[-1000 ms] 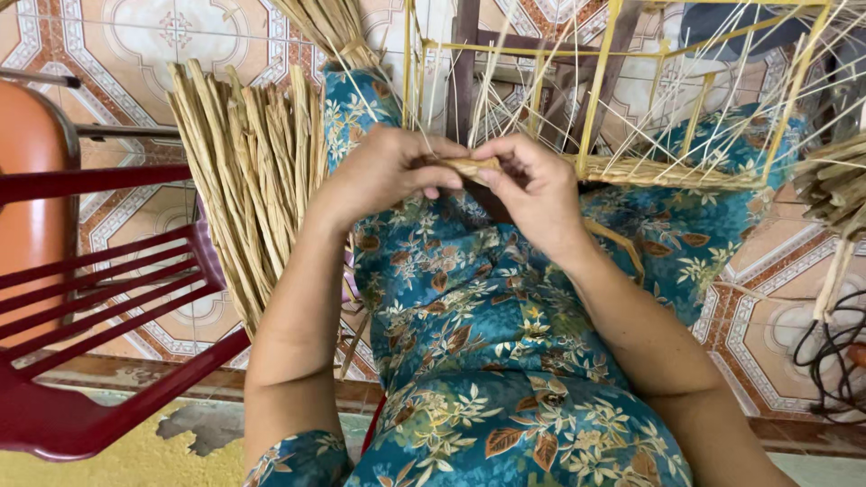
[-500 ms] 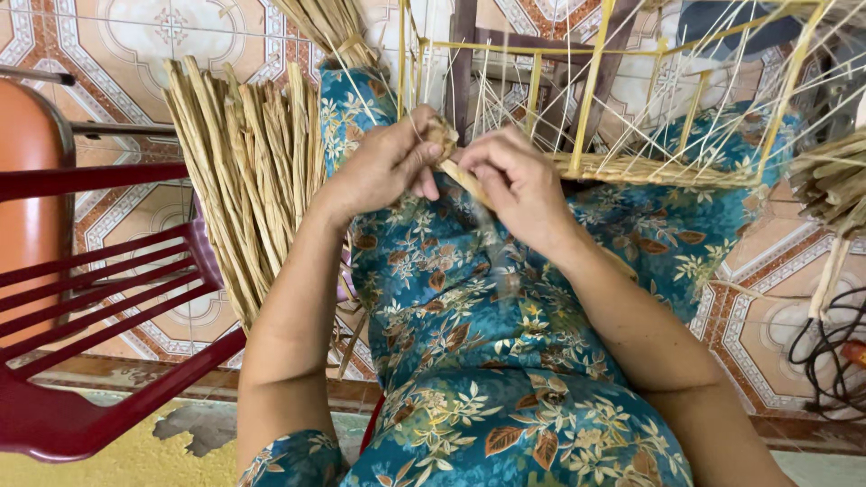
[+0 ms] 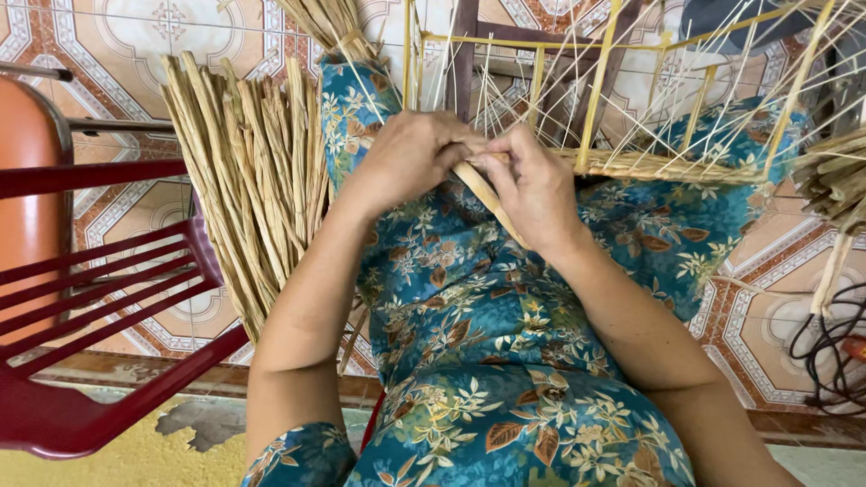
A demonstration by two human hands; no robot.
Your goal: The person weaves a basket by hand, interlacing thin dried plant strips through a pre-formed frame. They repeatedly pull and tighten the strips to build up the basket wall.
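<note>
Head view. The left hand (image 3: 410,158) and the right hand (image 3: 534,185) met over the lap, both curled shut around 1 flat straw strand (image 3: 487,200). The strand ran diagonally from between the 2 hands down toward the right wrist, lying on the teal floral dress (image 3: 469,307). The left hand's fingers were folded over the strand's upper end; the right hand's thumb and fingers pinched it just beside them, so that the 2 hands touched. Directly beyond the hands stood a yellow wire frame (image 3: 595,99) with thin pale strands crossing it, and a woven straw band (image 3: 667,167) ran along its lower edge, touching the right hand's knuckles. To the left of the left forearm, a bundle of dried straw (image 3: 253,189) leaned upright against the knee. Farther left sat a red plastic chair (image 3: 99,298), well apart from the hands. A second straw bundle (image 3: 834,176) showed at the right edge, above black cables (image 3: 825,352). The patterned floor tiles (image 3: 108,45) lay beneath. No packages, labels or signs could be made out.
</note>
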